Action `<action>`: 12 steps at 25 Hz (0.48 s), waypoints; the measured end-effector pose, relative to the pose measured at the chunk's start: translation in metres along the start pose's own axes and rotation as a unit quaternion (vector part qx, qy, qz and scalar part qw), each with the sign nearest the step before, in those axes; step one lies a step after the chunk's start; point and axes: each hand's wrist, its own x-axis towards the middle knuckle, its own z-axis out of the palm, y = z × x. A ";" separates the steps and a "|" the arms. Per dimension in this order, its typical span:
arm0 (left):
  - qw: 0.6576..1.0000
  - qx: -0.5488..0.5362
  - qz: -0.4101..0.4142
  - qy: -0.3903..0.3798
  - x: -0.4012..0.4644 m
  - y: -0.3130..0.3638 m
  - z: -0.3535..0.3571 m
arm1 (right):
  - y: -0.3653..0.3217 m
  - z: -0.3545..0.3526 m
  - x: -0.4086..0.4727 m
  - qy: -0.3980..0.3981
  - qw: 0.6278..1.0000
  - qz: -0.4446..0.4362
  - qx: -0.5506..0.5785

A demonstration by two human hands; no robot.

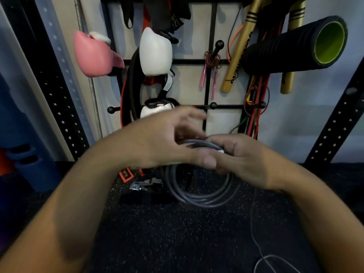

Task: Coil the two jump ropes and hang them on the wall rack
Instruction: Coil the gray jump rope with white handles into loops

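Left hand point(167, 138): blurred, fingers spread and loose above the top of the coil, thumb against the right hand; whether it pinches the rope cannot be told.

Grey jump rope point(201, 196): several loops gathered into a coil, hanging below and between the two hands, its upper arc passing under the left fingers into the right hand.

Right hand point(242, 160): fingers curled round the top of the coil, gripping it. A thin loose strand point(254, 229) trails from it down to the near floor on the right.

Pink jump rope point(211, 62): already coiled, hung on a peg of the wall rack point(211, 26), handles dangling, far beyond the hands.

Surroundings, left to right: pink boxing glove point(94, 56); white boxing glove point(155, 54); gold sticks point(239, 48); black foam roller point(295, 44) with green core. Floor point(177, 233): dark speckled rubber, with a metal clip point(141, 185) lying just left of the coil.
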 end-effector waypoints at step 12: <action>0.960 -0.269 -0.053 -0.065 0.005 -0.012 0.027 | -0.005 -0.003 0.003 0.155 0.985 -0.005 0.071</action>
